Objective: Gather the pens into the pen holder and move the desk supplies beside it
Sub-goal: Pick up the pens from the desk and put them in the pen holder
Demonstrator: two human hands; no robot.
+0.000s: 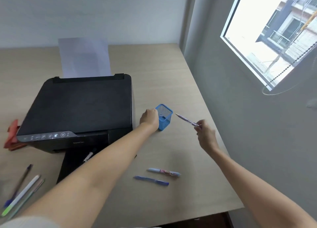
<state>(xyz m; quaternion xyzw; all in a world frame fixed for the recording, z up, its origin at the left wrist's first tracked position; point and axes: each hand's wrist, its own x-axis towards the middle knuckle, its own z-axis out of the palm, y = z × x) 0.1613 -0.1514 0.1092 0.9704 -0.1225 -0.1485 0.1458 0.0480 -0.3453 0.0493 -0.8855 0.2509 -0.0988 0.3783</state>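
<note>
A blue mesh pen holder (165,117) stands upright on the desk, right of the printer. My left hand (149,117) grips its left side. My right hand (205,134) pinches a patterned purple pen (187,119) by its lower end, the tip slanting up-left and stopping just right of the holder's rim. Two pens lie on the desk nearer me: a light blue patterned pen (163,172) and a dark blue pen (151,180). Several more pens (22,191) lie at the far left. A small black-and-white marker (89,155) rests on the printer's tray.
A black printer (80,107) with paper (84,56) standing in its feeder fills the left middle of the wooden desk (171,73). Something red (12,135) sits at the printer's left. A wall with a window (267,39) bounds the desk's right side.
</note>
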